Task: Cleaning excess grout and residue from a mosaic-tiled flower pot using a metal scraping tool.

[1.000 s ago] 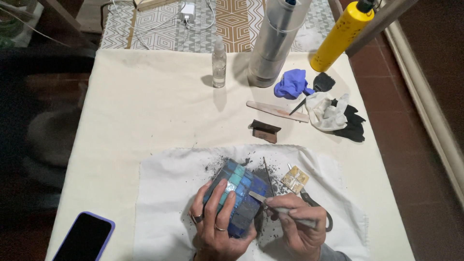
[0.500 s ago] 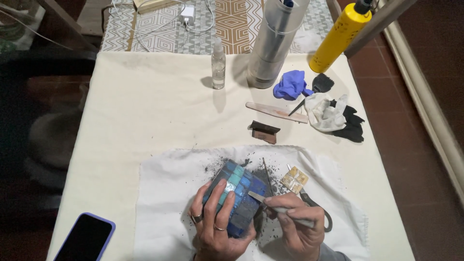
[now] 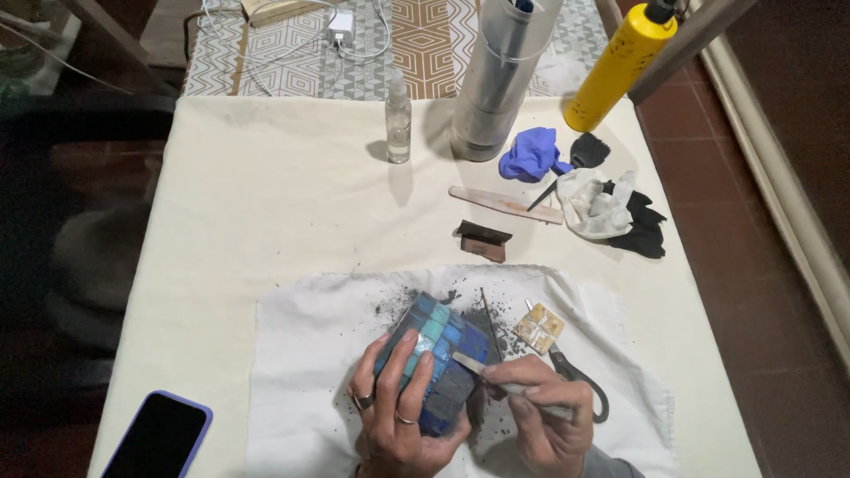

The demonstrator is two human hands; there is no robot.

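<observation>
mostly cream-covered table [image 3: 266, 212]; at 6 o'clock, on a gritty white cloth [image 3: 310, 345], left hand [image 3: 394, 412] grips blue mosaic block [image 3: 436, 358], right hand [image 3: 549, 416] pinches a metal scraper [image 3: 505, 382]; red tile floor [image 3: 761, 292] at 3 o'clock.

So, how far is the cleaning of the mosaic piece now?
Done: dark crumbs already lie on the white cloth. In hand: left hand holds the blue mosaic piece; right hand scrapes it with a thin blade. Left: cannot tell; its other sides are hidden.

Cream-clothed table [image 3: 266, 204] — red tiled floor [image 3: 753, 265].
</observation>
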